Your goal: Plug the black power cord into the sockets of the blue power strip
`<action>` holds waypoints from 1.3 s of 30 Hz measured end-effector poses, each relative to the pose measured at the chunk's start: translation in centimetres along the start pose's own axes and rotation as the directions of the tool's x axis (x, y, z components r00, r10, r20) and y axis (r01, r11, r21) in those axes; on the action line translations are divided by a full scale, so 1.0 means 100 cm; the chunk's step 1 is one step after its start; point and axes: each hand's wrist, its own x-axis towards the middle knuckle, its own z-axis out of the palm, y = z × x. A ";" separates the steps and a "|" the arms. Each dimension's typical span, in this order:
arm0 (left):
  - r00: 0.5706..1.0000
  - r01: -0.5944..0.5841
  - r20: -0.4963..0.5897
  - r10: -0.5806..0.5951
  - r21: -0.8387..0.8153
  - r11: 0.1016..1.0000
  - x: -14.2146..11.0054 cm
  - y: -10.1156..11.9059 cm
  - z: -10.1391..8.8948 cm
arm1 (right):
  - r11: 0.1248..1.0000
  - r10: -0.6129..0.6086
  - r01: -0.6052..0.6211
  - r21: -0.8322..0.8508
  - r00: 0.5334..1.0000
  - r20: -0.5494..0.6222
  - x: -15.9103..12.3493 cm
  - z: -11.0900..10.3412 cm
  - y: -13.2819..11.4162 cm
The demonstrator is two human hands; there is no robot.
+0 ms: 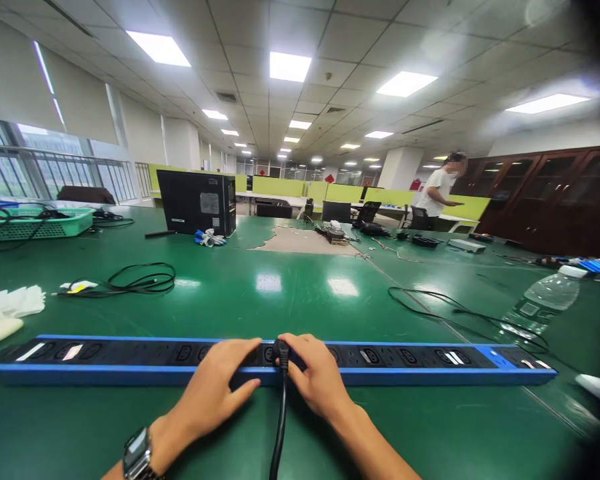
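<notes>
A long blue and black power strip (420,358) lies across the green table in front of me, with several sockets along its top. My right hand (316,373) grips a black power plug (281,353) at the strip's middle. Whether the plug's pins sit in a socket is hidden. From the plug a black cord (279,433) runs down toward me. My left hand (220,383) rests over the strip just left of the plug, its thumb and fingers apart, holding nothing. A watch (138,453) is on my left wrist.
Loose black cables (145,280) lie beyond the strip at left. A water bottle (545,303) stands at right. Farther back are a black computer case (197,202), a green basket (65,225) and crumpled white gloves (10,307). A person (436,190) stands in the background.
</notes>
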 end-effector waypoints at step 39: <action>0.994 0.106 -0.019 -0.107 -0.014 0.994 -0.022 -0.037 -0.032 | 0.966 -0.252 0.244 0.082 0.963 0.100 0.045 0.052 -0.059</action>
